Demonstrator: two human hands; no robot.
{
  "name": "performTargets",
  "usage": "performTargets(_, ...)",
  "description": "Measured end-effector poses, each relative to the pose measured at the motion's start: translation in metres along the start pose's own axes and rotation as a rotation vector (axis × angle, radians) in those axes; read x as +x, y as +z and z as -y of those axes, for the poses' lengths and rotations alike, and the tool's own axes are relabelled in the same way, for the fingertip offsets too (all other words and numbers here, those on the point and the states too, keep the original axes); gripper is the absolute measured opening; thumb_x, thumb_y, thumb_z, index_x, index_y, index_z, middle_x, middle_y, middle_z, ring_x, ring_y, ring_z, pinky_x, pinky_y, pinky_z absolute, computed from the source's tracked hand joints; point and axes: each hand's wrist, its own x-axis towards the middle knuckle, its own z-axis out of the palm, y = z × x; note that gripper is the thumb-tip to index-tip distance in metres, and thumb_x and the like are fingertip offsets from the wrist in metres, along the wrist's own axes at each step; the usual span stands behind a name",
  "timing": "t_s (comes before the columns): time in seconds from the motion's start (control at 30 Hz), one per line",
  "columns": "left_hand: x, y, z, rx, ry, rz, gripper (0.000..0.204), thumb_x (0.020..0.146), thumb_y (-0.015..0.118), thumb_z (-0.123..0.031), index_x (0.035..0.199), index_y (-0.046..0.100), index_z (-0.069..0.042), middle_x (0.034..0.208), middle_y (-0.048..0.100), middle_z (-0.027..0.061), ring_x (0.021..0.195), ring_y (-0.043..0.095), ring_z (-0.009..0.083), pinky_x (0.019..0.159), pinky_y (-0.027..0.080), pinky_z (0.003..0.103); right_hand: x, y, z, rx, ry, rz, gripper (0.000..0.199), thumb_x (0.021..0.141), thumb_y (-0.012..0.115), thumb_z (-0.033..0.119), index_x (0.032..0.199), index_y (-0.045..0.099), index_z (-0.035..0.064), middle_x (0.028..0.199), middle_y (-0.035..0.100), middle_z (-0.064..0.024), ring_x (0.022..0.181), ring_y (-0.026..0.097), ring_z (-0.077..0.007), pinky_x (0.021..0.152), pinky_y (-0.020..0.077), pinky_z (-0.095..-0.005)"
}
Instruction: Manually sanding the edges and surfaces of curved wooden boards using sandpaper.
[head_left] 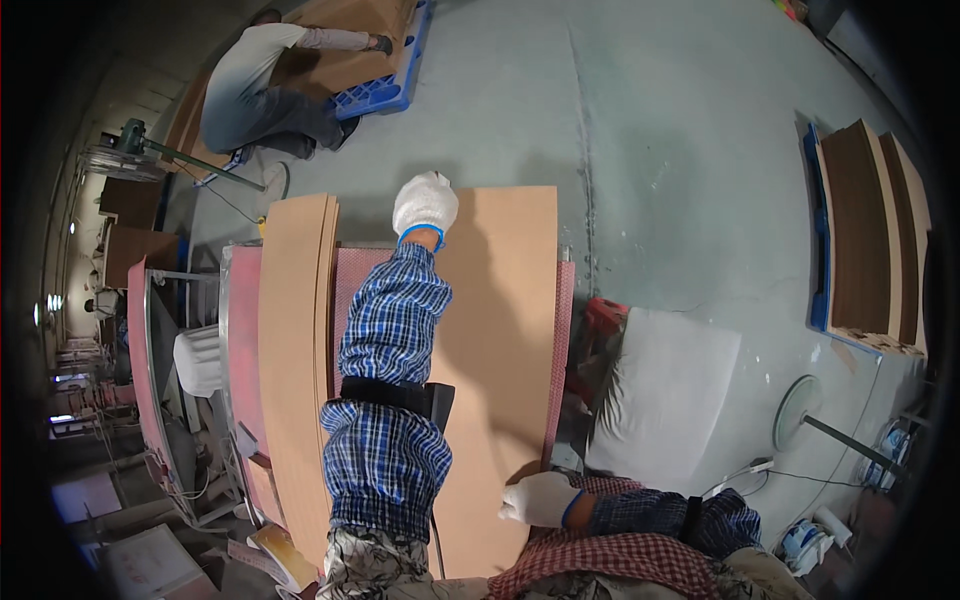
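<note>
A long tan board [510, 300] lies lengthwise on a worktable with a pink, textured cover [352, 290]. My left hand [426, 207], in a white knit glove, reaches to the board's far left corner. Its fingers are closed there, and the glove hides what they grip. Nearer to me, my right hand [540, 499], gloved alike, rests at the board's near right part with its fingers curled in. Whatever it may hold is hidden. Left of my arm lies a stack of long, narrow tan boards [290, 350].
A person [260, 90] bends over boards on a blue pallet [385, 95] at the far left. More boards [860, 230] stand on a pallet at right. A white cloth-like sheet [665, 390] is beside the table. Fan stands [798, 412] and cables lie on the floor.
</note>
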Motion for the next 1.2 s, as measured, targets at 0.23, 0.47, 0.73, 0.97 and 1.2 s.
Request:
performTargets(0.23,-0.090,-0.014,0.010,0.140,0.073,0.082,0.024,0.084,0.049,-0.015,0.095,0.068,-0.005,0.102,0.067,0.0183,0.093,0.065,0.0355,0.079,0.054,0.045,0.005,-0.022,0.023,0.060,0.219,0.067,0.031,0.087,0.055,0.035,0.080,0.066,0.0064,0.075,0.066,-0.0162,0.071,0.066,-0.0345,0.058,0.0500,-0.0484)
performTargets(0.47,-0.261,-0.021,0.022,-0.294,-0.186,0.003,0.027,0.087,0.057,-0.030,0.086,0.065,-0.004,0.089,0.065,0.0229,0.086,0.062,0.0432,0.077,0.049,0.052,0.002,-0.008,0.041,-0.156,0.341,0.092,0.037,0.089,0.053,0.038,0.081,0.067,0.0055,0.082,0.067,-0.0194,0.076,0.066,-0.0378,0.071,0.0520,-0.0476)
performTargets(0.73,-0.499,-0.011,0.057,-0.259,-0.260,-0.016,0.023,0.088,0.058,-0.027,0.082,0.064,-0.005,0.082,0.066,0.0201,0.078,0.063,0.0392,0.071,0.050,0.049,0.002,0.029,0.041,-0.406,0.156,-0.146,0.033,0.086,0.054,0.038,0.082,0.066,0.0081,0.080,0.065,-0.0153,0.079,0.066,-0.0330,0.070,0.0519,-0.0455)
performTargets(0.97,-0.703,-0.004,0.084,-0.192,-0.444,0.125,0.022,0.088,0.059,-0.027,0.084,0.065,-0.006,0.084,0.067,0.0180,0.077,0.064,0.0378,0.070,0.051,0.048,0.008,0.055,0.045,-0.555,0.390,-0.221,0.038,0.090,0.051,0.042,0.099,0.060,0.0066,0.095,0.066,-0.0197,0.090,0.064,-0.0381,0.079,0.0499,-0.0482)
performTargets(1.2,-0.857,0.016,0.095,-0.109,-0.545,0.208,0.024,0.089,0.058,-0.029,0.091,0.063,-0.006,0.088,0.066,0.0170,0.080,0.064,0.0367,0.071,0.052,0.047,-0.006,0.071,0.036,-0.694,0.422,-0.321,0.041,0.091,0.050,0.042,0.107,0.058,0.0049,0.099,0.066,-0.0223,0.097,0.062,-0.0383,0.086,0.0471,-0.0479)
